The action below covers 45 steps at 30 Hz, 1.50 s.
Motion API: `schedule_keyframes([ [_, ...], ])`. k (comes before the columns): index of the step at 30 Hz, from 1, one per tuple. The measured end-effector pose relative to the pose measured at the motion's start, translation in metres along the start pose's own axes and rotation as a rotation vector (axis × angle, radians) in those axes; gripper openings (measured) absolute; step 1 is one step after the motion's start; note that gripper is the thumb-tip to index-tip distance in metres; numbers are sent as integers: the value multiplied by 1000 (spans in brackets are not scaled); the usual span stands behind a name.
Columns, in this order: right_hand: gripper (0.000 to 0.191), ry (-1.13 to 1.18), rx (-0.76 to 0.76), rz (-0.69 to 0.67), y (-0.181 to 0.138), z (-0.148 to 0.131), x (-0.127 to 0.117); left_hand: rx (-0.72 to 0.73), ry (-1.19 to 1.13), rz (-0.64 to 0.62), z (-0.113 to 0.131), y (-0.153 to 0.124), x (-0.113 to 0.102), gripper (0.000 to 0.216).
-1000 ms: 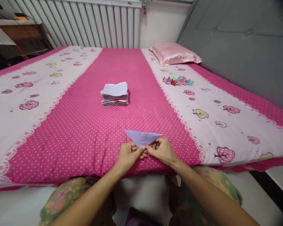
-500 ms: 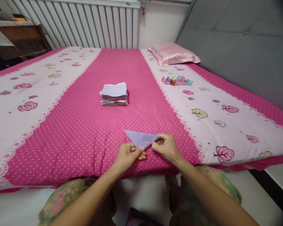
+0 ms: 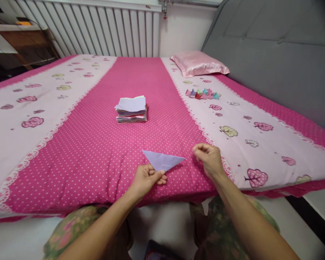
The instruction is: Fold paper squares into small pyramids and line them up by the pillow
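Head camera: left hand [image 3: 144, 179] is pinching the purple paper triangle [image 3: 162, 161] near its lower corner, thumb on top, fingers underneath. Triangle is sitting just above the near edge of the bed [image 3: 92, 155], long edge facing away from the person, one tip pointing left, the other pointing toward the right hand [image 3: 211, 161]. Right hand is hovering just beside that tip, not touching it; fingers are curling in toward the thumb, nothing showing between them. Can't tell whether those fingertips are meeting.

Paper stack [image 3: 131, 108] is lying farther back on the pink middle strip, purple sheet on top. Small folded paper pieces [image 3: 204, 95] are sitting in a cluster to the right, near the pillow [image 3: 199, 64].

My read: folding is in hand, triangle stage, paper looking fairly flat. Another crease would be needing the left pinch holding steady and the right fingers gripping a tip, edges lining up before pressing.
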State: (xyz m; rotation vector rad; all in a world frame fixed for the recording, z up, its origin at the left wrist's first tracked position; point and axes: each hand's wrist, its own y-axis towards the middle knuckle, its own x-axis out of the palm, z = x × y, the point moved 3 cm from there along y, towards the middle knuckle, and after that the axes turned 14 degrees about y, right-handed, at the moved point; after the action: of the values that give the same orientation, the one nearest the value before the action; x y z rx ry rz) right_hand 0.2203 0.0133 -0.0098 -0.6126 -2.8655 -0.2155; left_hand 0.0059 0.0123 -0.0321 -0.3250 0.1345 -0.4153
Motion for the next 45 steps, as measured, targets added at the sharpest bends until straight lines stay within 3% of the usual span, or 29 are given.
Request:
schedule_keyframes([
  [3, 12, 160, 29, -1, 2, -4, -2, 49, 25, -67, -1, 0, 0, 42],
  [9, 27, 242, 327, -473, -20, -2, 22, 154, 92, -155, 5, 0, 0, 38],
  [14, 28, 262, 337, -619, -32, 3, 33, 218, 163, -213, 6, -2, 1, 32],
  [20, 29, 279, 347, -652, -35, 4, 38, 305, 313, -261, 6, -5, 1, 30],
  [27, 29, 250, 338, -649, -36, 5, 40, 522, 519, -305, 20, -12, 3, 29],
  [45, 19, 270, 380, -620, -37, 2, 45, 496, 570, -301, 22, -15, 5, 26],
])
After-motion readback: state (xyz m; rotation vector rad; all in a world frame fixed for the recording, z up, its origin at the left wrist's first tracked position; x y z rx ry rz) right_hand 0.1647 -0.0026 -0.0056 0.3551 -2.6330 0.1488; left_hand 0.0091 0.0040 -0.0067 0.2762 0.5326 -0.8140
